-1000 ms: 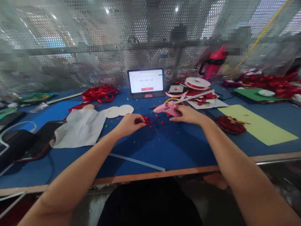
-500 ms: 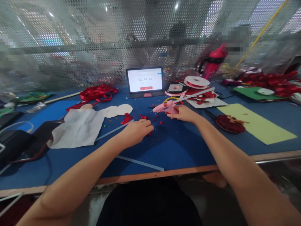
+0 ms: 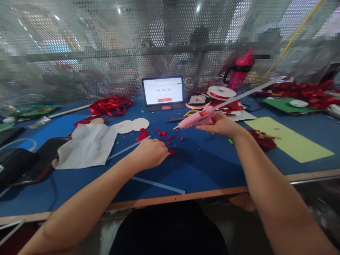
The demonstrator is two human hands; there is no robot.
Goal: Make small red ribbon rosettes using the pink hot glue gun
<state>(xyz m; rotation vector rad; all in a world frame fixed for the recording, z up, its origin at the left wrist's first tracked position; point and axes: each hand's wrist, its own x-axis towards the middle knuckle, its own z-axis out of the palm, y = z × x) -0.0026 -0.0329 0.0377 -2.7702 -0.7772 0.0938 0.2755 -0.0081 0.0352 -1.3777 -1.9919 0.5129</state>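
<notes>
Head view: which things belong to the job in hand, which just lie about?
In use:
- pink glue gun, in the right hand
- red piece, at the left hand, grip unclear

Probably just lying about:
- pink bottle
- yellow sheet
- green sheet

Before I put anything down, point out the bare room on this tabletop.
The widest bare patch of the blue tabletop lies front centre, between the front glue stick and the right forearm. A smaller one lies between the white cloth and the left forearm. It is crowded farther back: red scraps, scissors and ribbon spools near the pink glue gun.
</notes>
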